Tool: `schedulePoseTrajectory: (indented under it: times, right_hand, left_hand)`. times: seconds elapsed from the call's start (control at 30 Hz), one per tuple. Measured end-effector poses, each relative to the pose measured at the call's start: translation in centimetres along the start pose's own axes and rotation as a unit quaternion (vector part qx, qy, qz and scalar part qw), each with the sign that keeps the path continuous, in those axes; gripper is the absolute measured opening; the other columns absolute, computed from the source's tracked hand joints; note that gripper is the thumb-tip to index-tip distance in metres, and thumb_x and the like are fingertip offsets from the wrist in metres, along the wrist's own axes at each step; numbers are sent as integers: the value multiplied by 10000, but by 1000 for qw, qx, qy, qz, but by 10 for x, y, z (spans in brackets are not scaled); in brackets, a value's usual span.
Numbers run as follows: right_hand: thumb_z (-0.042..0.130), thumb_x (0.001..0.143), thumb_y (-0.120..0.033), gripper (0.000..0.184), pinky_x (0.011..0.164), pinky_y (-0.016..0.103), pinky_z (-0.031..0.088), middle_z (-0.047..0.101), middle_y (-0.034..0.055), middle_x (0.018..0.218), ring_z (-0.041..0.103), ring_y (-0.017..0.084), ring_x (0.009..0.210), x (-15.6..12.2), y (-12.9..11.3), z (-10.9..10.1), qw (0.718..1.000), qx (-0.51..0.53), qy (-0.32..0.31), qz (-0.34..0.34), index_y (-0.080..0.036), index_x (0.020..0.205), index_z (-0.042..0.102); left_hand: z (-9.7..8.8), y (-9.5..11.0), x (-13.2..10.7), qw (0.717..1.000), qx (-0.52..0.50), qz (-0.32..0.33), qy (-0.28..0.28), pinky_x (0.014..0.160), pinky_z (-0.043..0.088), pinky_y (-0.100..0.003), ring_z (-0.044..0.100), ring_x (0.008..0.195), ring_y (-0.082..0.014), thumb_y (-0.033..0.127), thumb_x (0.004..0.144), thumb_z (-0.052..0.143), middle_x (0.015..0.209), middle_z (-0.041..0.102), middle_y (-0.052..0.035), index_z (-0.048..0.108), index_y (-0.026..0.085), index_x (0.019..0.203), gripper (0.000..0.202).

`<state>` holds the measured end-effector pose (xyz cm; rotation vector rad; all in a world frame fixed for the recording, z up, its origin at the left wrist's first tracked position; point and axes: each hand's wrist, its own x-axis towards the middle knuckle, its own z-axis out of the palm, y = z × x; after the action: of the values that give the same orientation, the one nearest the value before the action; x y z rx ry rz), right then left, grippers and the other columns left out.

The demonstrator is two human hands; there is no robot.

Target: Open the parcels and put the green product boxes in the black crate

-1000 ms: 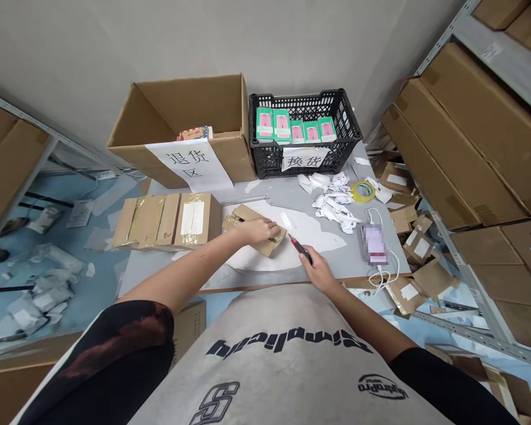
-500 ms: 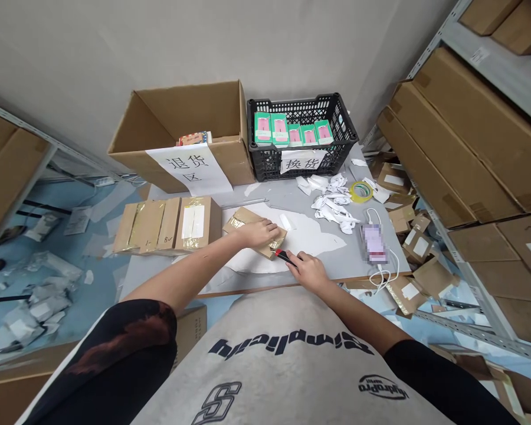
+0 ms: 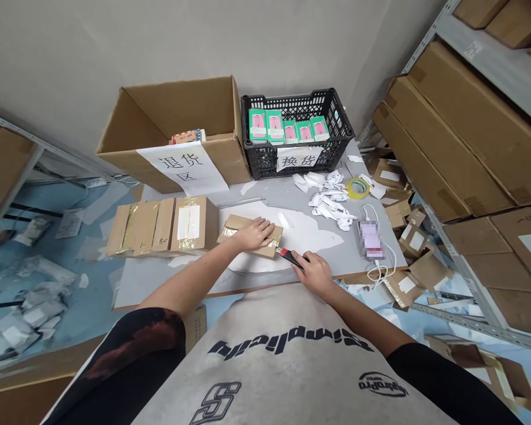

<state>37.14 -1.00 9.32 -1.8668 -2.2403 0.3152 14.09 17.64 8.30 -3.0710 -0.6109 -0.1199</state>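
Red-and-black box cutter [image 3: 289,258], brown carton [image 3: 235,223], gold tape [image 3: 230,231]

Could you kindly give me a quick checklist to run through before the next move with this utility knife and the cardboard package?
1. Left hand flat on the taped cardboard package: ok.
2. Right hand closed around the red-and-black utility knife: ok.
3. Knife blade extended: cannot tell, as it is not clearly visible at the package's edge.
4. Left fingertips apart from the knife: ok, though fairly close.
5. Phone and white cable apart from the knife: ok.
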Motion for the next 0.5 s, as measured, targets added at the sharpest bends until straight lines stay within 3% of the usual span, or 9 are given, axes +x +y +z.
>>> schedulePoseTrajectory:
  times: [0.2,0.5]
  right_hand:
    - [436,976,-418,457,789,336,434,627,113,928,576,246,858,-2,5,-4,1000,11,18,6,-237,1371,579]
    - [445,973,-438,453,757,317,416,637,106,921,578,230,820,13,12,-12,1000,-1,9,9,-262,1366,586]
  left_hand:
    - [4,6,0,999,-35,-26,28,983,470,-457,619,1094,-288,364,978,421,1182,640,-215,551,84,1301,447]
    - [2,11,-1,998,-12,-47,38,913,475,-406,634,1038,-263,382,1007,368,1136,653,-174,555,102,1283,436]
